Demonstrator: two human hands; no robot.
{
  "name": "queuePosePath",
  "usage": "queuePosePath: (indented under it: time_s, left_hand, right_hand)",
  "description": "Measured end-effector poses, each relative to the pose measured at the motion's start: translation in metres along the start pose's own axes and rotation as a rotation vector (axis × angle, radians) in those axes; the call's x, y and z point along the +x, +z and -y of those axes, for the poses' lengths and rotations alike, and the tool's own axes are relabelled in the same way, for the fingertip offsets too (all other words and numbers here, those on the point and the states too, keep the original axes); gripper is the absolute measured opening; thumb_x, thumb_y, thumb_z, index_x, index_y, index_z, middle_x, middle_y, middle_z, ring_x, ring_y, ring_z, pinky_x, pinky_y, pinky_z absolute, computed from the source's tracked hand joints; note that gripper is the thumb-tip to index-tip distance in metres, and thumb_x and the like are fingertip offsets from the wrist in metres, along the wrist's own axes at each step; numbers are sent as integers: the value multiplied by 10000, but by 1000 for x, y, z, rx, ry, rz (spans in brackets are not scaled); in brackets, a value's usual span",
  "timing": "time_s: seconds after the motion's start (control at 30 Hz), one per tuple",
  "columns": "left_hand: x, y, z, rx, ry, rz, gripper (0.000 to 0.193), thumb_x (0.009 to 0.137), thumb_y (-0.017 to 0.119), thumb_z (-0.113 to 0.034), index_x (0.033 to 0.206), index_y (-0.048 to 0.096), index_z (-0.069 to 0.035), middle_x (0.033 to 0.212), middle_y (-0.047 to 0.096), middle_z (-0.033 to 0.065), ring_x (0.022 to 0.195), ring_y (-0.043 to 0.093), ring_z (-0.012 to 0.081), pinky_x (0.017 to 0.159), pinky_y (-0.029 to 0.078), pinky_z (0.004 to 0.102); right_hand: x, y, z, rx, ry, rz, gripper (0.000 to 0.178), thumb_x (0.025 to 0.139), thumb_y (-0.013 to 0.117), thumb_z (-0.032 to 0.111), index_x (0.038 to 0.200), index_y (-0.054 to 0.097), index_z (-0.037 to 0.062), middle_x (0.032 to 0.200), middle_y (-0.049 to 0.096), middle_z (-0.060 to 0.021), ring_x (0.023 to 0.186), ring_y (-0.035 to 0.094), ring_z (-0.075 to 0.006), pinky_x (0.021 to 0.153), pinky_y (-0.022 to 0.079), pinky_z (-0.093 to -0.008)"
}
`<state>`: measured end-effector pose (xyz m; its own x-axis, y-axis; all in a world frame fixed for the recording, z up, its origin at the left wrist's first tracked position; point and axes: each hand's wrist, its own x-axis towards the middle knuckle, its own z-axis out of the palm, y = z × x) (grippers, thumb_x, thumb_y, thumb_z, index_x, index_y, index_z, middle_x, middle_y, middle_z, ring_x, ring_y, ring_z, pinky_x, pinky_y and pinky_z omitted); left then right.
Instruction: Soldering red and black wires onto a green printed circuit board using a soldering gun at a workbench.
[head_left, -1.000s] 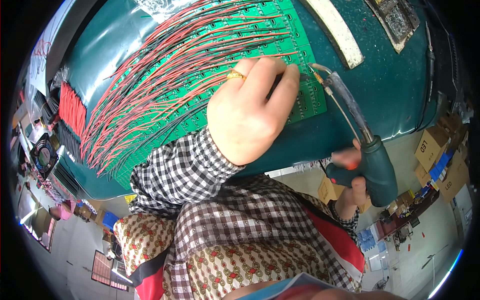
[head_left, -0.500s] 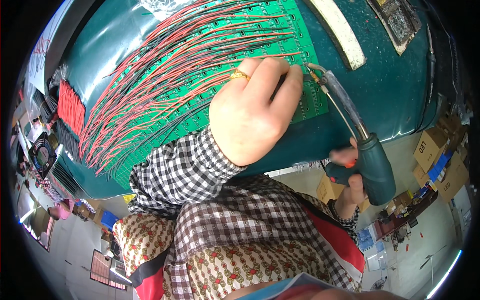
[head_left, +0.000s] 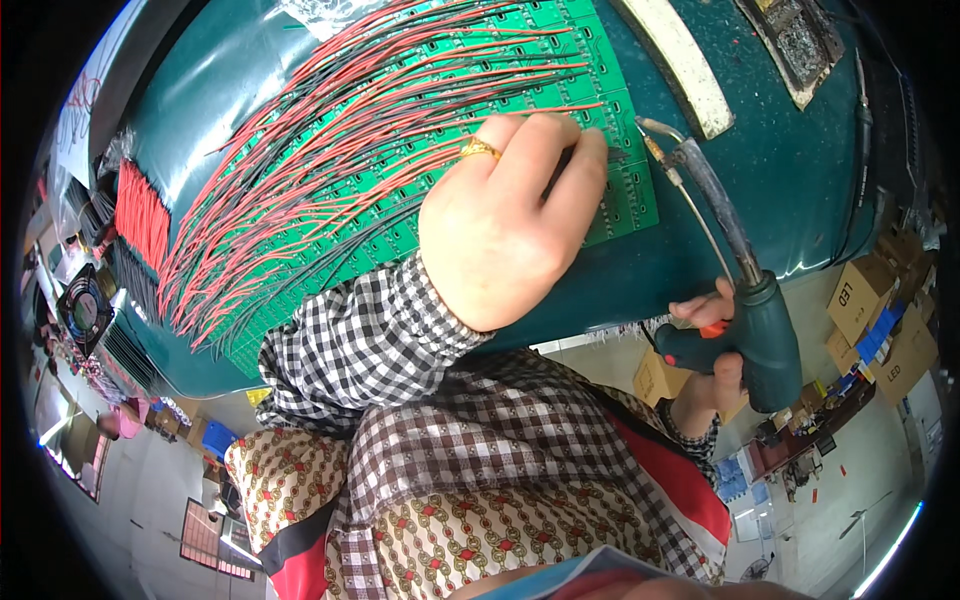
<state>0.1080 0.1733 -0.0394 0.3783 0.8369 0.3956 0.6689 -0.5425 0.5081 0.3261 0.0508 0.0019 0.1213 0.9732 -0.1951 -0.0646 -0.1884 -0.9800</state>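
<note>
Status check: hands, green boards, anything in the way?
Left hand over green circuit boards, fingertips hidden. Right hand gripping soldering gun, tip by boards' right edge. Red and black wires drape across boards. No obstacle visible at tip.

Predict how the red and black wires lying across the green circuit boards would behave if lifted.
The wires would likely bend rather than stay straight, since they lie in curves. They may tangle, as many cross one another. Each is probably light, being so thin.

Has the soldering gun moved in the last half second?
Yes: the soldering gun has shifted right, judged against the green circuit board.
</note>
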Motion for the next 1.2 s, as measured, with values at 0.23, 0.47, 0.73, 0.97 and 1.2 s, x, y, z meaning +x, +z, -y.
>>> queuePosePath:
  time_s: [0.23,0.47,0.73,0.97,1.2]
  left_hand:
    - [-1,0,1,-5,21,-7,334,649,695,37,969,679,-57,892,590,56,729,577,209,608,490,294]
    - [-1,-6,0,-23,7,22,335,646,697,35,968,677,-50,917,598,61,759,590,219,641,496,301]
    - [-22,-79,-8,-496,-145,400,300,681,611,99,962,671,13,994,656,145,911,637,289,805,510,361]
    - [-21,-63,35,-640,-554,121,153,852,597,23,990,664,23,942,682,74,864,634,136,763,497,239]
    - [-29,-67,24,79,-158,112,452,739,755,-290,1127,621,-102,770,509,57,608,523,194,556,458,317]
  right_hand:
    - [2,1,-1,30,-37,-7,841,813,665,493,1264,394,-163,940,590,-129,886,609,-270,808,515,-394]
    - [8,-3,-11,131,-78,-60,753,913,480,522,1257,395,-143,867,551,-112,835,564,-244,669,547,-374]
    - [44,-17,-28,868,-135,-14,718,868,553,568,1236,421,-34,781,490,-36,727,478,-151,619,462,-283]
    - [59,-24,-46,814,-244,39,741,849,575,578,1235,434,-39,792,509,-36,733,481,-148,632,461,-285]
    - [69,-33,-49,825,-269,63,707,863,569,560,1212,466,-47,818,543,-51,780,521,-166,675,485,-290]
